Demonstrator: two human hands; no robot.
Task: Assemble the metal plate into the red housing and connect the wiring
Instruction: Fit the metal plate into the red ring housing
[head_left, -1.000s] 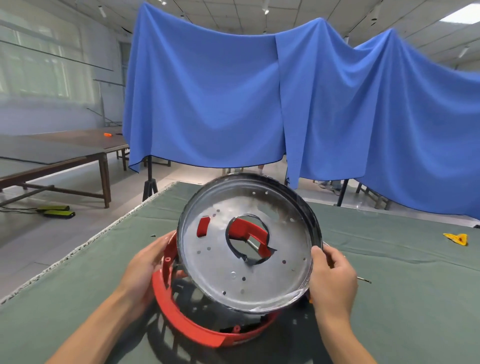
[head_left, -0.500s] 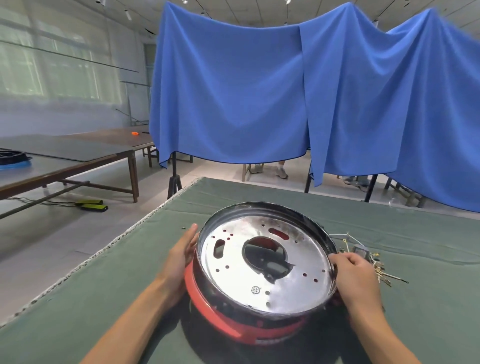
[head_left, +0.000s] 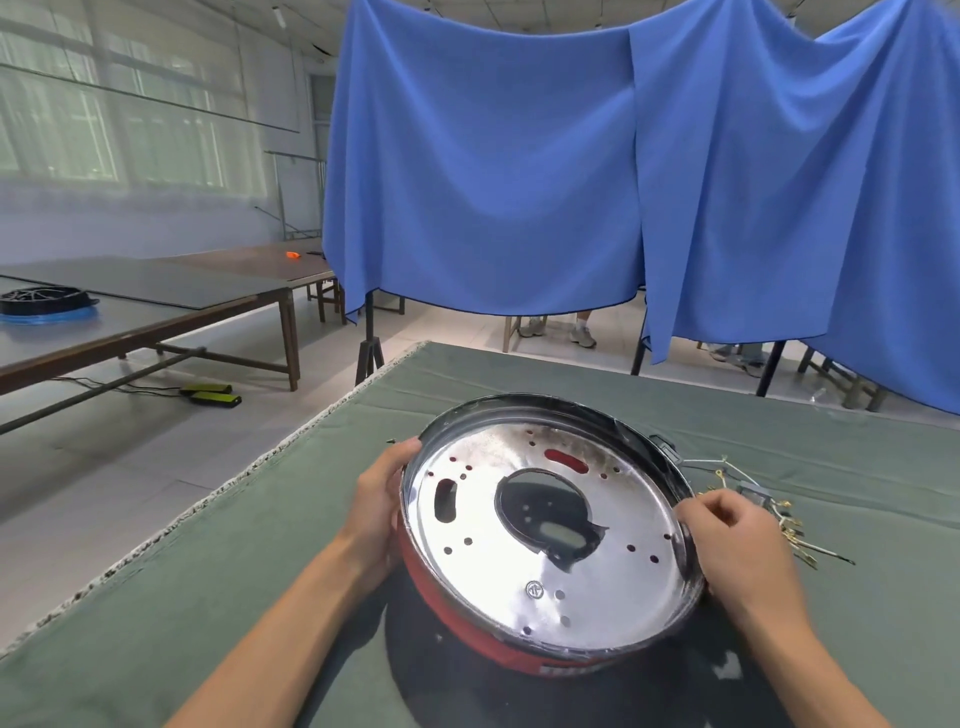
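1. A person's left hand (head_left: 383, 506) gripped the left rim of the metal plate (head_left: 550, 525), thumb over the top edge and fingers curled down the outside, against the red housing (head_left: 483, 631).

2. The right hand (head_left: 737, 545) sat at the plate's right rim with its fingers curled over the edge; the grip looked closed on the rim, though motion blur softened the fingertips.

3. The round, shiny plate lay seated in the red housing, near the middle of the green-covered table (head_left: 208, 571), tilted slightly with its far edge raised. Only the near and left wall of the housing showed below the plate.

4. A large irregular opening (head_left: 545, 512) was cut in the plate's centre, with small holes and two slots scattered around it; red showed through the far slot.

5. The wiring (head_left: 748, 483), a loose bundle of thin leads with brass-coloured terminals, lay on the table just to the right of the housing, beyond and partly behind the right hand. Whether any lead was attached to the housing could not be told.

6. A blue cloth (head_left: 493, 182) hung across the far side of the room behind the table.

7. To the far left stood long wooden tables (head_left: 156, 312), one carrying a dark round part (head_left: 44, 301).
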